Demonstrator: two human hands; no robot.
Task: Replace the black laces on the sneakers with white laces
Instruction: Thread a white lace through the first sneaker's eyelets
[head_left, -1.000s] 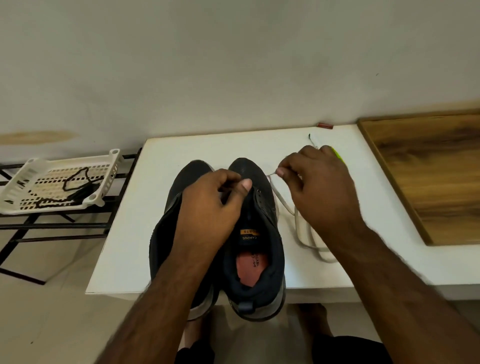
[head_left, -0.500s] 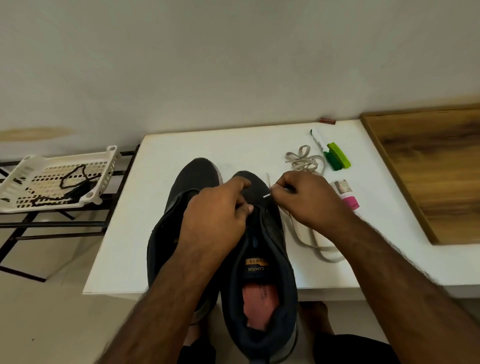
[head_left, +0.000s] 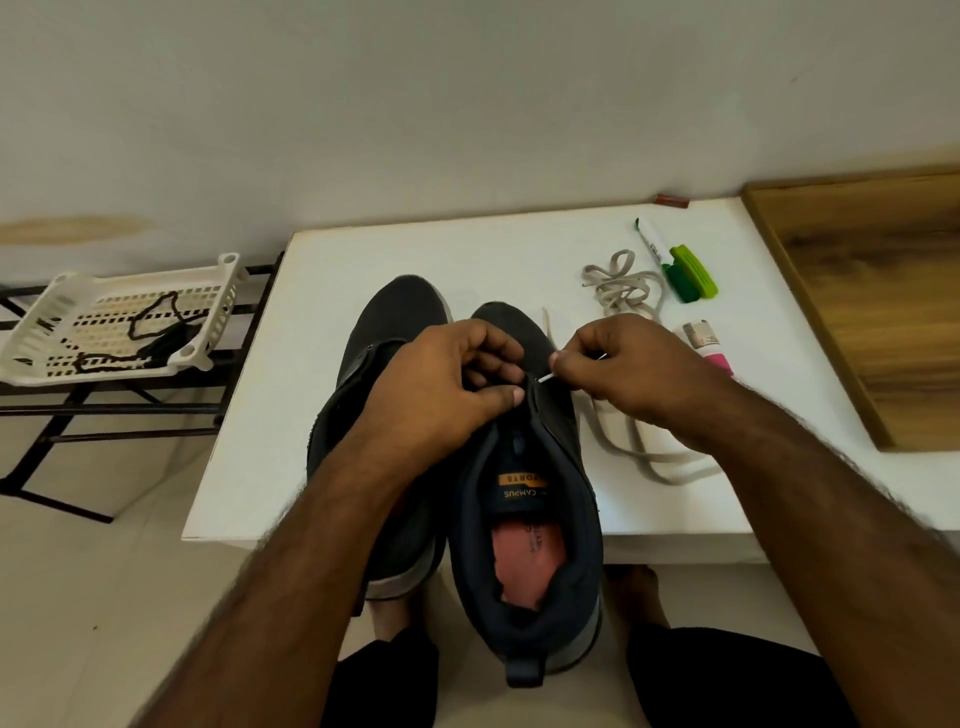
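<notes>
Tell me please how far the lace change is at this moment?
Done: black laces lie in the white basket, and neither sneaker shows lacing. In hand: the right hand pinches the white lace tip at an eyelet of the right sneaker, while the left hand grips that sneaker's upper. Left: nearly all threading on this sneaker, then the left sneaker, probably with the second white lace bundled on the table.
</notes>
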